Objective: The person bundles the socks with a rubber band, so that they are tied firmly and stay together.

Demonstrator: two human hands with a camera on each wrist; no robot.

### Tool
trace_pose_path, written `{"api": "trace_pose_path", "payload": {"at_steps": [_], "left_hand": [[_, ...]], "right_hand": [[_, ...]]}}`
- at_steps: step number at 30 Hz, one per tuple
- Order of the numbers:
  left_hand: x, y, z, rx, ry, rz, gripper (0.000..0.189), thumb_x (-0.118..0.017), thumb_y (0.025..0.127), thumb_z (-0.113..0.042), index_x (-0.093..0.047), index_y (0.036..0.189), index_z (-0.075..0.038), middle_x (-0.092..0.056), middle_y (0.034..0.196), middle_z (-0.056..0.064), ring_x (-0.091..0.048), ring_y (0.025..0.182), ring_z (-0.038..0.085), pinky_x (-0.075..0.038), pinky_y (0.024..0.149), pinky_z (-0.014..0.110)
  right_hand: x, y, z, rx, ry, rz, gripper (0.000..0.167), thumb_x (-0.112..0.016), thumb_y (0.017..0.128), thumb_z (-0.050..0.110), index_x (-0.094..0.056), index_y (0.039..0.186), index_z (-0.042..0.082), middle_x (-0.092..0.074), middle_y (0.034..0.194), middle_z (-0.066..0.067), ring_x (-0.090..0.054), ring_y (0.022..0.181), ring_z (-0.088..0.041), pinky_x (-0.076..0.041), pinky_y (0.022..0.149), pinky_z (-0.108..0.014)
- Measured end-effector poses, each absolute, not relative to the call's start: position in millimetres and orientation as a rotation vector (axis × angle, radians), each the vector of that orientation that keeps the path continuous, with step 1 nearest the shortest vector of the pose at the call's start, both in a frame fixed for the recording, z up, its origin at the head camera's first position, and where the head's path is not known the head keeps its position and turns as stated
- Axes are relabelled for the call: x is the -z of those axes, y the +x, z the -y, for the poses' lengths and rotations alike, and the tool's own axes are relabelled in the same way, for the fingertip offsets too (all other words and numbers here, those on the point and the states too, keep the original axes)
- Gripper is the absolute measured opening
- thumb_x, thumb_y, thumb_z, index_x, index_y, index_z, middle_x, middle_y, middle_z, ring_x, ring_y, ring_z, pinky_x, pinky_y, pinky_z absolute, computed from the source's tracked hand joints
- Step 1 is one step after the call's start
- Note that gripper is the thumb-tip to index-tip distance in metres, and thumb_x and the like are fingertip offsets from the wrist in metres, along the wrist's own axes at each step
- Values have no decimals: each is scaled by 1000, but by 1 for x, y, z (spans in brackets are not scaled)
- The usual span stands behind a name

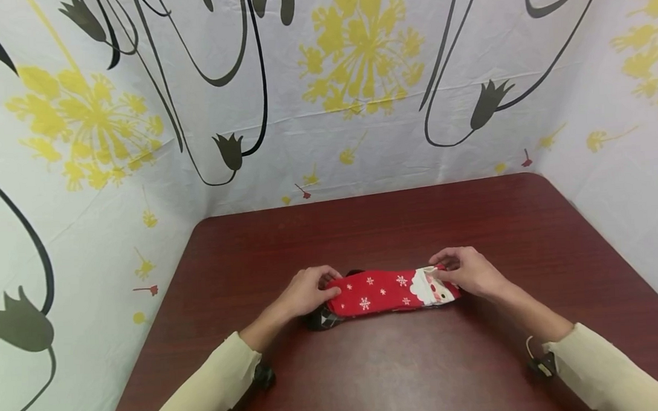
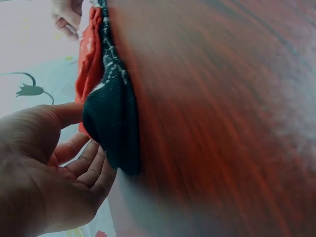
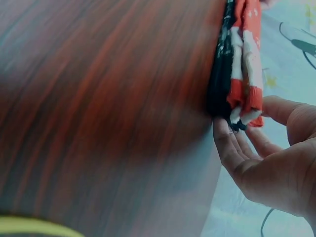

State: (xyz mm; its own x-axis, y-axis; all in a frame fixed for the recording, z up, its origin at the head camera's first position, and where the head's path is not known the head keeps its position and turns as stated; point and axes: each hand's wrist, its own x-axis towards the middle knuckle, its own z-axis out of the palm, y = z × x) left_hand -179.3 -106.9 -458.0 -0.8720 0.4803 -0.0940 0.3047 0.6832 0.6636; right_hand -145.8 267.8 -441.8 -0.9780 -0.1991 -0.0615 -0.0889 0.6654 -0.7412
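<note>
A pair of red socks with white snowflakes and a Santa face lies flat, one layered on the other, as the right wrist view shows. Under it is dark, white-patterned sock fabric, whose dark end pokes out at the left. My left hand pinches the left end of the red socks, thumb on top and fingers along the far side. At the Santa-face end, my right hand holds the edge between thumb and fingers. In the right wrist view its lower fingers touch the end of the dark fabric.
The socks lie on a reddish-brown wooden table with rounded far corners. A white cloth printed with yellow and grey flowers hangs behind and on both sides. A blurred yellow strip crosses a corner of the right wrist view.
</note>
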Motion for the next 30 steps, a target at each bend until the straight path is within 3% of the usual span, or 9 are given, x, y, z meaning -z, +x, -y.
{"api": "trace_pose_path", "payload": {"at_steps": [4,7,11,14,17,20,23,25,30], "left_hand": [[455,-181,104,-1055,618,-2644,33,-73,103,-27,-72,133,-15,-74,120,0,-68,107,17,-56,95,39],[451,-184,100,-1133,609,-2651,41,-68,106,-30,-66,143,-12,-71,134,4,-67,119,23,-54,103,45],[445,-187,90,-1281,608,-2607,46,-64,108,-32,-61,149,-11,-65,145,9,-61,133,26,-49,111,49],[439,-187,79,-1436,611,-2509,48,-64,107,-32,-60,151,-12,-62,149,11,-60,136,26,-48,112,47],[436,-187,66,-1604,612,-2344,50,-67,106,-29,-57,153,-12,-59,152,14,-60,137,29,-49,112,45],[436,-186,51,-1769,566,-2109,50,-67,106,-26,-57,153,-11,-56,155,17,-55,142,35,-46,114,49],[437,-185,36,-1895,470,-1868,48,-67,106,-23,-58,151,-10,-56,154,16,-50,145,37,-40,118,53],[438,-184,27,-1946,409,-1738,46,-66,106,-21,-59,150,-9,-56,155,17,-48,147,38,-38,119,53],[442,-179,8,-1907,383,-1662,47,-67,106,-19,-59,150,-7,-57,153,17,-51,145,36,-44,116,44]], "right_hand": [[441,-144,-279,1252,-187,-2735,49,-74,102,25,-63,140,-2,-69,131,-24,-66,119,-40,-53,98,-53],[437,-140,-292,1339,-114,-2676,67,-68,106,36,-46,157,-2,-53,153,-28,-52,139,-46,-45,109,-59],[433,-134,-315,1559,-89,-2497,75,-61,109,40,-29,167,3,-34,168,-23,-38,152,-37,-45,109,-29],[434,-126,-332,1770,-155,-2322,71,-58,112,31,-24,167,2,-32,170,-18,-44,149,-13,-43,101,-11],[439,-118,-349,1962,-356,-2079,60,-48,115,13,-21,165,-6,-38,169,-13,-49,143,-2,-46,107,-19],[446,-110,-366,2020,-618,-1792,51,-33,113,-6,-19,161,-15,-41,167,-14,-48,147,-13,-43,113,-31],[452,-99,-382,1944,-739,-1634,49,-26,111,-13,-20,160,-17,-39,165,-23,-45,150,-25,-42,115,-35],[456,-91,-392,1882,-737,-1650,49,-29,110,-14,-25,159,-16,-40,162,-28,-47,148,-27,-44,114,-35],[466,-70,-415,1771,-646,-1860,45,-43,108,-13,-39,152,-16,-57,152,-22,-59,137,-20,-53,103,-29]]}}
